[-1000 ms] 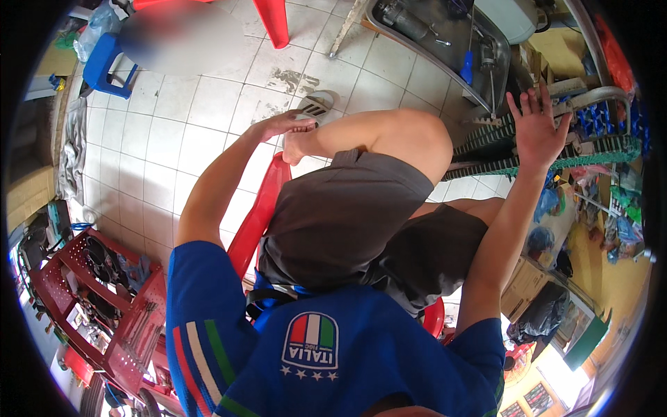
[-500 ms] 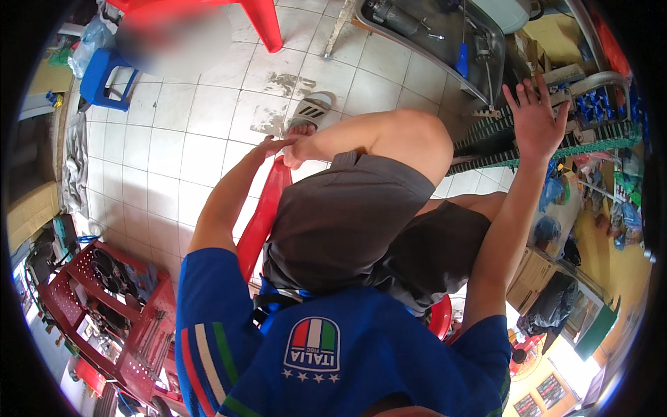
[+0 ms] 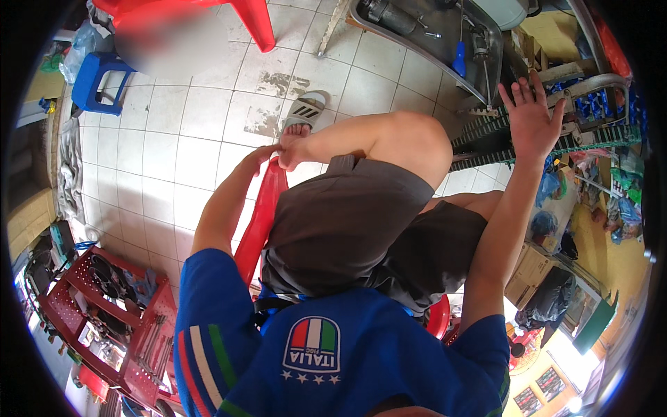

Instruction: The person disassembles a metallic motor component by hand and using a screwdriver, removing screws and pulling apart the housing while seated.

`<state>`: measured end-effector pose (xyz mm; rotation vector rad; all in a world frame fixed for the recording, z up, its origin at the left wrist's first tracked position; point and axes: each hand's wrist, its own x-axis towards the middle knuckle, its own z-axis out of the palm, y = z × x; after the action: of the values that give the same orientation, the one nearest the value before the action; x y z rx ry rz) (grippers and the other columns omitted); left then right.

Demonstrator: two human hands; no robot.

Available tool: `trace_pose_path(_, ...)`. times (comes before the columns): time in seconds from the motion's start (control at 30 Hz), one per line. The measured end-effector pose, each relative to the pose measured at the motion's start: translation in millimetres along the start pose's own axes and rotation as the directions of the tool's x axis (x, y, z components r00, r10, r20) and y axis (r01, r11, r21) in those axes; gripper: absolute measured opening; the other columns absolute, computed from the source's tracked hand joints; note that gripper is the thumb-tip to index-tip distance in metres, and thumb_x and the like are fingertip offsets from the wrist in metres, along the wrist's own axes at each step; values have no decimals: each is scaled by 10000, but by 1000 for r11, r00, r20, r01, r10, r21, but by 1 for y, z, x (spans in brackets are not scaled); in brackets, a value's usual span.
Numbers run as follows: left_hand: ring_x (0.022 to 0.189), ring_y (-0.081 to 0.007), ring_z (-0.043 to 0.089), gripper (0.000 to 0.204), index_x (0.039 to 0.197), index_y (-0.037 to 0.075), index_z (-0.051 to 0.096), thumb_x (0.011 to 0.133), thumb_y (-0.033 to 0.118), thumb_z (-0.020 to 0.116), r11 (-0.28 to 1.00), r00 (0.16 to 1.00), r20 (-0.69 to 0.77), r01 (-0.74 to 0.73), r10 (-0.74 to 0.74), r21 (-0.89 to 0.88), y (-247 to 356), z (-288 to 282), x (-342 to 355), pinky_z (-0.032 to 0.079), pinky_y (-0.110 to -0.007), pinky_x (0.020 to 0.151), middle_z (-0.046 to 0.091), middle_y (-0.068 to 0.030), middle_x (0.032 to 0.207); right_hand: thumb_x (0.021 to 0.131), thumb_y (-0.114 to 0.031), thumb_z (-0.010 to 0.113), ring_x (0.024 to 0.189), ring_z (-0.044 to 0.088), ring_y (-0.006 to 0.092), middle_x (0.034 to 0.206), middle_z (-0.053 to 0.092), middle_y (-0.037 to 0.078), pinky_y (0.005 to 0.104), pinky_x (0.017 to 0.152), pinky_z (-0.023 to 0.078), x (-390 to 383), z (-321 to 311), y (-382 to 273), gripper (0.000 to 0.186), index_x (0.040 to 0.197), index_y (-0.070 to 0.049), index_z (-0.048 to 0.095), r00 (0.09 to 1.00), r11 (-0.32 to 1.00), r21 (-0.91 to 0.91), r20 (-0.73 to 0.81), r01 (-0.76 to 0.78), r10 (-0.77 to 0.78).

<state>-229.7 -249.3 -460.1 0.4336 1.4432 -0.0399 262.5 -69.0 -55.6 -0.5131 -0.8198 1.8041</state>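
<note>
The wide fisheye looks steeply down from head height, over the near blue shirt (image 3: 396,347) and dark shorts (image 3: 333,229) to the far tiled floor (image 3: 191,160).

Bare foot (image 3: 292,148) at left hand (image 3: 264,156), pale dark-striped sandal (image 3: 306,108) on tiled floor (image 3: 196,161)

The sandal (image 3: 306,109) is striped black on pale grey; the plastic seat (image 3: 260,226) is coloured red, the shorts (image 3: 333,222) dark grey, the shirt (image 3: 396,340) blue, its sleeve (image 3: 203,368) banded red, white and green.
</note>
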Motion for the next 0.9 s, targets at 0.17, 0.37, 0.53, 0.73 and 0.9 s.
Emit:
trace_pose_path(0.17, 1250, -292, 561, 717, 1357, 95, 578, 841, 589, 636, 998, 986, -163, -31, 22, -52, -16, 8, 9, 390, -578, 1024, 613, -132, 1324, 1015, -576, 341, 1157, 489, 340, 1220, 533, 230, 594, 1181, 232, 4, 1, 0, 790, 1438, 92, 343, 999, 999, -33, -47, 9, -11)
trace_pose_path(0.37, 1190, -257, 591, 624, 1360, 111, 570, 900, 532, 596, 978, 1000, 15, -16, 20, -206, -17, 12, -16, 425, -508, 1020, 646, -121, 1264, 1022, -569, 325, 1154, 478, 348, 1218, 522, 228, 592, 1172, 249, 2, -2, 0, 776, 1436, 87, 343, 999, 1000, -20, -45, 14, -14)
trace_pose_path(0.53, 1297, -280, 503, 699, 1399, 64, 513, 920, 570, 569, 969, 1000, -2, 21, -22, -245, -19, 9, 10, 345, -521, 1096, 550, -146, 1397, 1022, -567, 329, 1157, 485, 350, 1205, 522, 226, 590, 1166, 262, 3, -4, -2, 780, 1443, 90, 327, 999, 999, -25, -44, 25, -26)
trace_pose_path(0.73, 1368, -266, 435, 729, 1440, 131, 473, 899, 608, 579, 986, 997, 72, 44, -32, -162, -15, 9, -28, 239, -473, 1167, 487, -150, 1452, 1024, -561, 325, 1146, 500, 356, 1200, 523, 227, 584, 1159, 284, 0, -3, -3, 774, 1440, 92, 333, 998, 999, -21, -57, 37, -38)
trace_pose_path(0.9, 1423, -256, 356, 716, 1442, 130, 480, 863, 524, 630, 952, 994, 106, 20, 13, -305, 0, 15, -38, 241, -480, 1163, 417, -162, 1519, 1030, -553, 315, 1142, 504, 356, 1205, 522, 230, 582, 1157, 289, -2, -2, -3, 763, 1440, 91, 334, 996, 998, -31, -74, 51, -53)
